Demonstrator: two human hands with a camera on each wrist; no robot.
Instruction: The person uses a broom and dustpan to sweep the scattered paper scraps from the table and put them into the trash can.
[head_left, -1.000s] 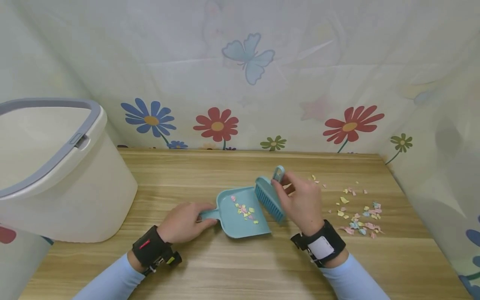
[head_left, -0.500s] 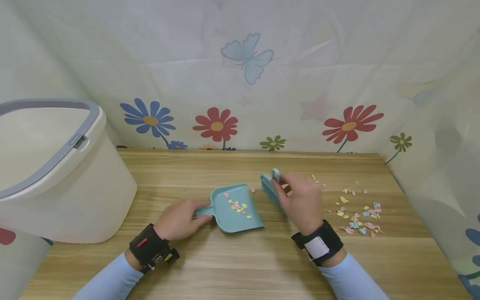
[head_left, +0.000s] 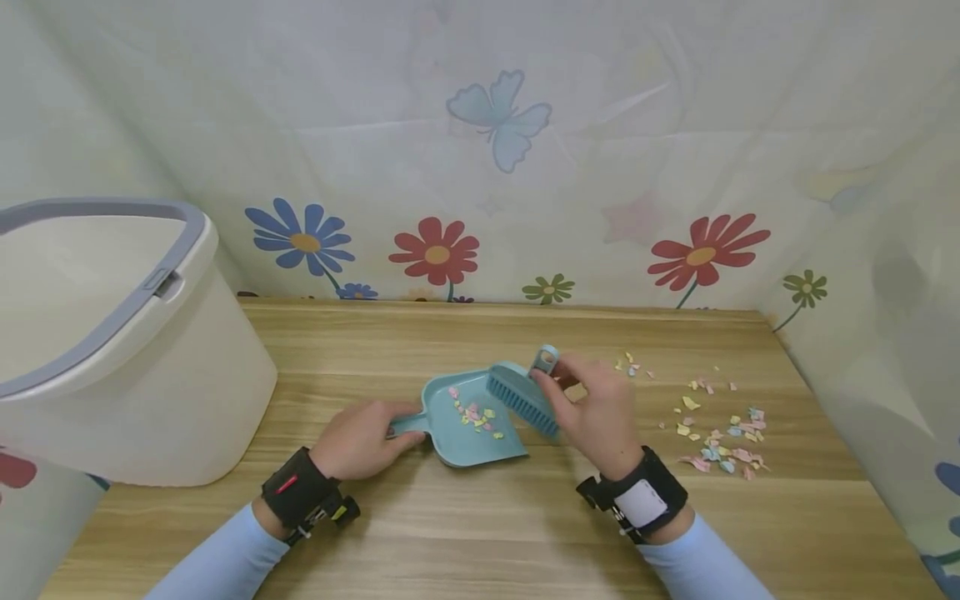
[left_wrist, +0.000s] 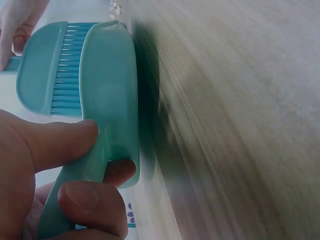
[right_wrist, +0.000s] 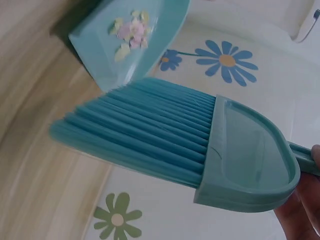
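Observation:
My left hand [head_left: 365, 440] grips the handle of a light-blue dustpan [head_left: 457, 446] on the table. In the left wrist view, thumb and fingers wrap round that handle. Small pink and yellow paper scraps [head_left: 472, 412] lie in the pan. My right hand [head_left: 600, 408] holds a matching blue hand brush [head_left: 517, 385] by its handle. The brush head leans over the pan's open right edge, bristles down. In the right wrist view the bristles [right_wrist: 145, 130] show apart from the scraps in the pan. Whether they touch the pan I cannot tell.
More torn paper scraps [head_left: 723, 446] are scattered over the right part of the wooden table [head_left: 480, 542]. A large white bin [head_left: 150, 392] with a grey rim stands at the left. Behind the table hangs a flower-printed curtain [head_left: 345, 150].
The dustpan has shifted slightly left with my left hand. The brush first stood off to the pan's right, then came left over its edge. A pink scrap beside the pan is out of sight now.

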